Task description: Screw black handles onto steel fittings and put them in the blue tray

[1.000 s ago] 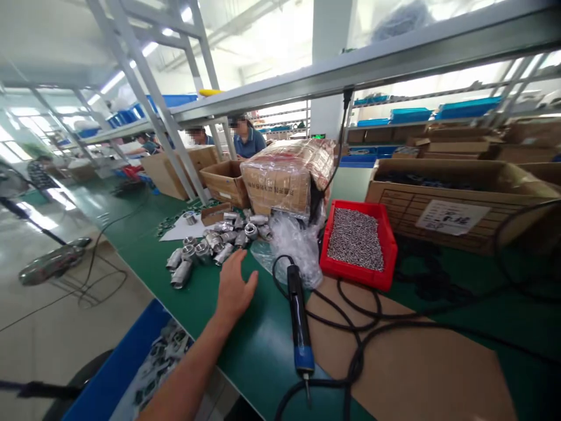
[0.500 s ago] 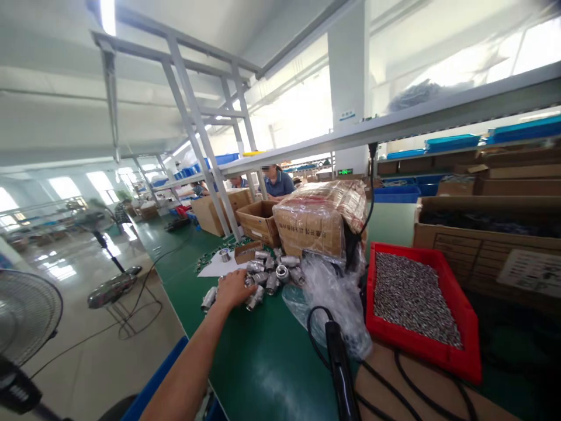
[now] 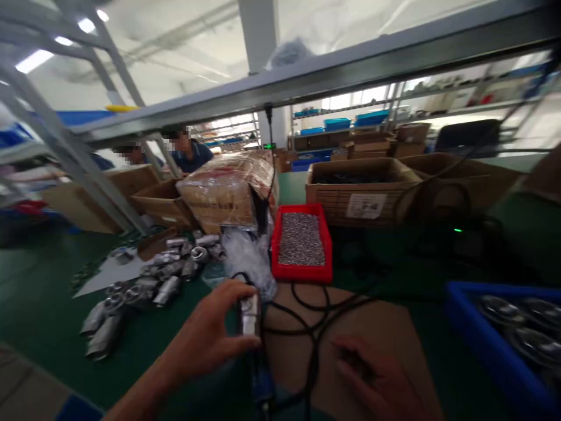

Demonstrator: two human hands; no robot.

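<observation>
Grip, left hand (image 3: 210, 336): fingers and thumb closed around a small silvery metal fitting (image 3: 249, 308), which is held upright just above the near edge of the green surface (image 3: 35, 292), over the black cable tangle (image 3: 315, 316). Grip, right hand (image 3: 381, 383): blurred, low at the near right over the brown cardboard sheet (image 3: 377, 327); fingers look spread and nothing shows between them, so it reads as released, though whether it rests on the sheet cannot be told.

Fitting location: near centre, between the two hands, closer to the left one, just near of the crumpled clear plastic bag (image 3: 248, 257).

Surroundings:
- Pile of similar metal fittings (image 3: 149, 280) lies loose on the surface to the left, spreading from mid-distance toward the near left corner.
- Red tray (image 3: 275, 257) filled with small grey parts sits just far of the cardboard sheet, right of the plastic bag.
- Shrink-wrapped carton (image 3: 223, 190) stands behind the bag; open cardboard box (image 3: 359, 190) with a white label stands right of it.
- Blue bin (image 3: 486, 327) holding round metal parts sits at the near right.
- Two co-workers, partly hidden, sit at the far left behind the grey shelf frame (image 3: 307, 76).
</observation>
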